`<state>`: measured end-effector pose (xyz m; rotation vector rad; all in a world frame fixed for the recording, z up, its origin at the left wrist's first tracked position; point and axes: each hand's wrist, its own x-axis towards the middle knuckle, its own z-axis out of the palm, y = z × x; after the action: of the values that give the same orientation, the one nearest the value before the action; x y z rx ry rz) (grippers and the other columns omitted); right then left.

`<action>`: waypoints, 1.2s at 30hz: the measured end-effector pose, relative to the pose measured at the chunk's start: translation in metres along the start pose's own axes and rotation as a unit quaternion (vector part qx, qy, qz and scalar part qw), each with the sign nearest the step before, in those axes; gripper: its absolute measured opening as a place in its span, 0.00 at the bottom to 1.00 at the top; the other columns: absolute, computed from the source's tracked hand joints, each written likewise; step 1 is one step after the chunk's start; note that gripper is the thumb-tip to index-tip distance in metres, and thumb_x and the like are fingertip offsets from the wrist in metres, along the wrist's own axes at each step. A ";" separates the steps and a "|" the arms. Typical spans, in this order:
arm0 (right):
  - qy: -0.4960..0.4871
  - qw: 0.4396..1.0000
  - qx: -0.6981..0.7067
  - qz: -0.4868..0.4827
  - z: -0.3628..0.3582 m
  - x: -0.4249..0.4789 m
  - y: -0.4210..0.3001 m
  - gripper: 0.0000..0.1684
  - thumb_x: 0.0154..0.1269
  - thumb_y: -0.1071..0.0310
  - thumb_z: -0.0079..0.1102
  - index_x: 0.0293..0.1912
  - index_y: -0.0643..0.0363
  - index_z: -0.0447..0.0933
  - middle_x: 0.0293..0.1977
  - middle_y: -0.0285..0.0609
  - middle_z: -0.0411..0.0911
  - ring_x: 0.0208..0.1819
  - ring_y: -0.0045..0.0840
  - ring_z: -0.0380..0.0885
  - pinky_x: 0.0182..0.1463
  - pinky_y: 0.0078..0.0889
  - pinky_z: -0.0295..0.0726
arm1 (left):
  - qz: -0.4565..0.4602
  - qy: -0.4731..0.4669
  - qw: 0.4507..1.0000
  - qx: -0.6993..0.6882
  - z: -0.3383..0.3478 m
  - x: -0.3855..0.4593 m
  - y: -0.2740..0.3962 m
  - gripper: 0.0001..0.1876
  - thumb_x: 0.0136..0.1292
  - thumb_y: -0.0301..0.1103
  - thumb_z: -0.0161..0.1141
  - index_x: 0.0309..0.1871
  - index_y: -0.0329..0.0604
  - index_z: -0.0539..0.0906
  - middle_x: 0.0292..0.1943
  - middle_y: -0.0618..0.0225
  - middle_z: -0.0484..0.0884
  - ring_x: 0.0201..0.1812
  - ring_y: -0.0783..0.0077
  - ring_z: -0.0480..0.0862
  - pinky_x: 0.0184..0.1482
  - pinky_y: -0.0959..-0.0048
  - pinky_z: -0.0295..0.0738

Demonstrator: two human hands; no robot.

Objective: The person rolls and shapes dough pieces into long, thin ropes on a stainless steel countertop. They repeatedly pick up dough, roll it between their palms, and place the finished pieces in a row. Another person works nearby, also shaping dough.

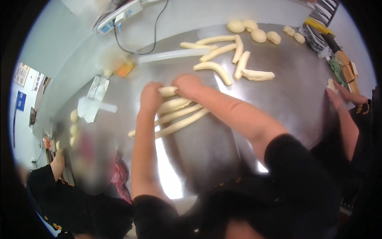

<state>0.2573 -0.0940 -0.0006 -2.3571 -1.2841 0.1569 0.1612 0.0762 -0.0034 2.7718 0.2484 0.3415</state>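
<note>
My left hand (151, 97) and my right hand (188, 85) grip the two ends of a short, thick roll of pale dough (168, 91) just above or on the steel worktop (206, 149); the fingers hide its ends. Right below it lies another thick dough roll (174, 105). Two longer, thinner dough ropes (180, 125) stretch side by side nearer to me, partly covered by my forearms. Beyond my hands, several dough sticks (213, 67) lie scattered at different angles. A white rolling pin (176, 55) rests among them, one end against the dough.
Several dough balls (258, 35) sit at the far edge, with more dough pieces (74, 130) at left. A white plastic tool (103, 105), an orange container (124, 70) and a power strip (122, 18) are near the wall. At right, a co-worker's hands (337, 94) hold dough; another person is at left.
</note>
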 end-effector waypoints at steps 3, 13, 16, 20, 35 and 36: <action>0.157 0.983 0.067 -0.069 -0.057 -0.040 0.007 0.15 0.59 0.65 0.64 0.47 0.52 0.81 0.42 0.41 0.78 0.46 0.39 0.77 0.49 0.40 0.77 | 0.083 0.165 0.983 0.008 -0.035 -0.005 0.054 0.17 0.52 0.18 0.54 0.45 0.40 0.83 0.40 0.55 0.81 0.43 0.50 0.78 0.46 0.57 0.73; 0.165 0.971 -0.087 0.150 -0.141 -0.383 0.154 0.18 0.56 0.75 0.60 0.48 0.50 0.82 0.41 0.37 0.78 0.47 0.34 0.75 0.49 0.37 0.76 | 0.271 0.007 0.954 -0.126 0.123 -0.099 0.319 0.23 0.52 0.18 0.54 0.54 0.40 0.80 0.48 0.54 0.79 0.50 0.53 0.77 0.50 0.59 0.72; 0.235 0.948 -0.061 0.204 -0.136 -0.403 0.169 0.23 0.58 0.72 0.59 0.55 0.50 0.79 0.55 0.43 0.77 0.59 0.39 0.72 0.62 0.43 0.69 | 0.219 -0.001 0.968 -0.123 0.118 -0.080 0.355 0.23 0.56 0.20 0.54 0.58 0.39 0.77 0.52 0.53 0.78 0.53 0.50 0.76 0.56 0.56 0.69; 0.304 0.933 -0.064 0.180 -0.128 -0.303 0.166 0.32 0.63 0.64 0.55 0.67 0.53 0.66 0.68 0.48 0.64 0.70 0.40 0.61 0.73 0.49 0.57 | 0.173 0.110 0.950 -0.234 0.108 -0.031 0.400 0.23 0.67 0.31 0.50 0.65 0.34 0.71 0.62 0.47 0.72 0.64 0.44 0.69 0.67 0.52 0.58; 0.106 0.959 -0.176 0.193 -0.097 -0.357 0.175 0.41 0.69 0.40 0.44 0.73 0.52 0.57 0.73 0.51 0.54 0.76 0.40 0.49 0.75 0.53 0.47 | 0.042 0.012 0.996 0.082 0.159 -0.093 0.379 0.36 0.67 0.45 0.51 0.72 0.30 0.60 0.73 0.41 0.56 0.75 0.45 0.55 0.71 0.38 0.44; 0.130 0.946 -0.171 0.243 -0.119 -0.339 0.188 0.40 0.70 0.41 0.43 0.73 0.53 0.57 0.74 0.51 0.53 0.76 0.41 0.49 0.75 0.54 0.46 | 0.055 0.058 0.992 0.098 0.160 -0.063 0.377 0.34 0.68 0.44 0.50 0.72 0.32 0.60 0.73 0.42 0.56 0.75 0.46 0.55 0.71 0.38 0.45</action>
<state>0.2479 -0.4991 -0.0142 -2.8376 -0.6270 -0.2409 0.1922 -0.3365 -0.0312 2.9703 0.1659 0.5332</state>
